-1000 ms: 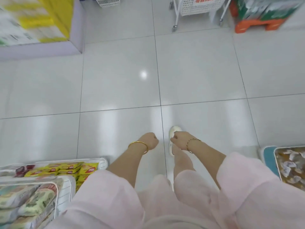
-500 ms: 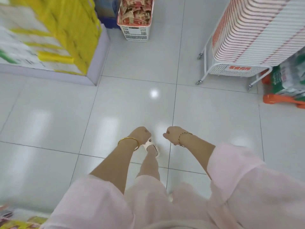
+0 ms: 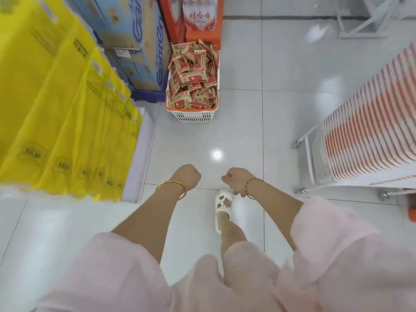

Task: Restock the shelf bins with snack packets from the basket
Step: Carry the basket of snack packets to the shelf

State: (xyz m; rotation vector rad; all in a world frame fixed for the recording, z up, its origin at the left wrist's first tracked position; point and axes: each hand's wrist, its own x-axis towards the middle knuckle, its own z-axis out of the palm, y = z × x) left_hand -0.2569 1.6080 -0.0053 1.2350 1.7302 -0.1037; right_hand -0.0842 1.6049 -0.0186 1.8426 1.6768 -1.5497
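While the left hand [image 3: 188, 176] and right hand [image 3: 235, 179] hang as empty fists, the orange-rimmed white plastic lattice basket [image 3: 194, 117] heaped with red-and-tan snack packets [image 3: 193, 79] lies nearer than before.

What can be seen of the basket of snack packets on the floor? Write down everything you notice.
The basket is rectangular, seemingly plastic, with white lattice walls and an orange rim. It stands upright on the glossy tiled floor, heaped above its rim with small red-and-tan snack packets. A blue pallet lies close on its left and an orange stand just behind; contact there is unclear. The left hand and right hand are apart from it.
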